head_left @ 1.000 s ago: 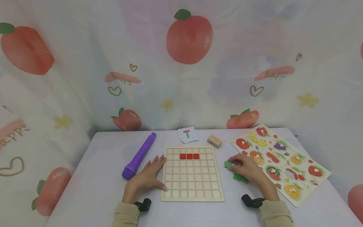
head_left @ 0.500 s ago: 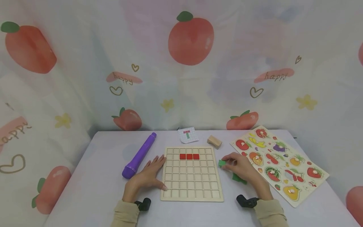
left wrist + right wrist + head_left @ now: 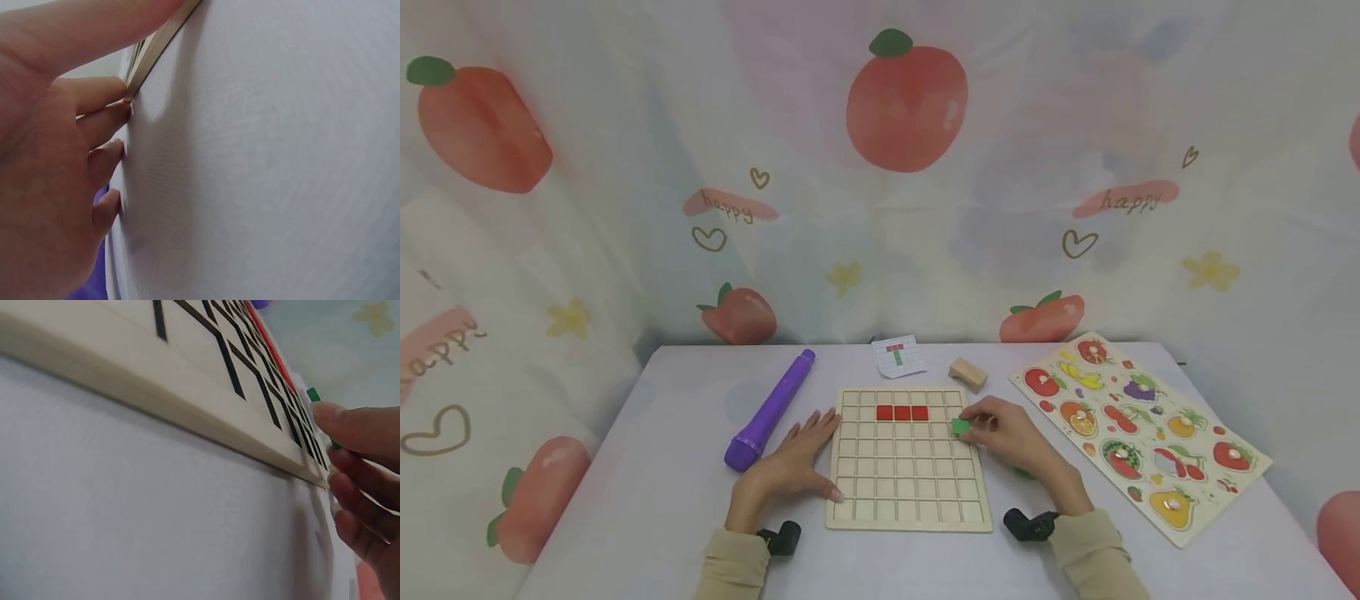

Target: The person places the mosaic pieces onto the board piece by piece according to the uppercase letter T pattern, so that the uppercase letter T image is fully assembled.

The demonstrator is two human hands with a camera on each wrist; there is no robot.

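A pale wooden grid board (image 3: 908,492) lies flat on the table, with three red square tiles (image 3: 902,413) side by side in its second row. My left hand (image 3: 793,462) rests against the board's left edge, fingers spread and straight; in the left wrist view its fingertips (image 3: 119,112) touch the edge. Between thumb and fingers my right hand (image 3: 1011,433) pinches a green square tile (image 3: 960,427) above the board's right side. The right wrist view shows that tile (image 3: 313,394) raised off the board. More green (image 3: 1024,473) shows partly hidden beneath the right forearm.
Behind the board lies a paper card (image 3: 898,357) with a red and green T pattern. A wooden block (image 3: 967,374) sits to its right. A purple toy microphone (image 3: 771,408) lies on the left, a fruit puzzle board (image 3: 1138,442) on the right.
The right hand has moved left with the green tile, from beside the board to over its right columns. The left hand stays in place.
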